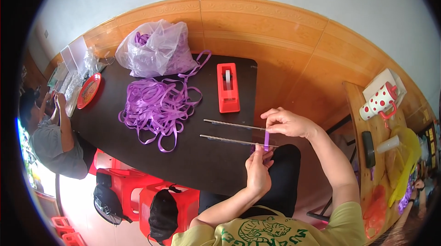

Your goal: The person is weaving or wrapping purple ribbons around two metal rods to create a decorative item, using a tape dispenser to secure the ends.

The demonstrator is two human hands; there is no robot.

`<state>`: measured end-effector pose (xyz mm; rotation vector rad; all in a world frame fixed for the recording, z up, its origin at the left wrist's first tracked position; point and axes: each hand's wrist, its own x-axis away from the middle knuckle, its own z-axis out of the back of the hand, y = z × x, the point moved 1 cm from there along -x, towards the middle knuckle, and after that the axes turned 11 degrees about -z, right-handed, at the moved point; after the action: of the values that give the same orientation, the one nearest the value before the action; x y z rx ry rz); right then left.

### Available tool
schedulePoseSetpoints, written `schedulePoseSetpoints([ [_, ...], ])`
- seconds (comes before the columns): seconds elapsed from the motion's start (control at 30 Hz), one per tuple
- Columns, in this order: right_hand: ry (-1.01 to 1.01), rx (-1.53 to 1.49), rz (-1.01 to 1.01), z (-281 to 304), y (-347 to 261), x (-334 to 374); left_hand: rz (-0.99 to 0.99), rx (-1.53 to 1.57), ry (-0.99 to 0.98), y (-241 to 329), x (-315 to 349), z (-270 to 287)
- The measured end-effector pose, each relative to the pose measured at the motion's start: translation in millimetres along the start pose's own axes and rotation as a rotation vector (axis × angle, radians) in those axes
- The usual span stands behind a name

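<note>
From here, the left hand (259, 171) and right hand (291, 124) pinch purple ribbon (266, 138), seemingly to hold it straight across the thin bars (227, 140)

Right grip (288, 123) pinched thumb-to-fingers, pointing left, right forearm (335, 165) slanting up from lower right; left grip (258, 168) nearer the body, thumb up, fingers curled, left forearm (225, 207) rising from lower left.

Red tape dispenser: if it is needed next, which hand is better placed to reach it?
Probably the right hand: it is nearer to the red tape dispenser, while the left hand is lower, at the lower metal rod.
</note>
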<state>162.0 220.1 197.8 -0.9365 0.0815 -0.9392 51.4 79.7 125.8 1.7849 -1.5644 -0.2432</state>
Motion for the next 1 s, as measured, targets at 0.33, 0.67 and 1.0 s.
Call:
schedulePoseSetpoints([
  [0.33, -0.046, 0.093, 0.006, -8.7, 24.3, 2.8, -0.123, -0.012, 0.048, -12.4, 0.2, -6.4],
  [0.67, -0.012, 0.040, -0.033, -18.6, 36.1, -6.7, -0.200, 0.030, 0.120, -18.4, -2.9, -13.3],
  [1.0, 0.208, 0.099, -0.056, -30.5, 25.2, -4.9, -0.214, 0.046, 0.076, -18.8, -2.9, -9.8],
])
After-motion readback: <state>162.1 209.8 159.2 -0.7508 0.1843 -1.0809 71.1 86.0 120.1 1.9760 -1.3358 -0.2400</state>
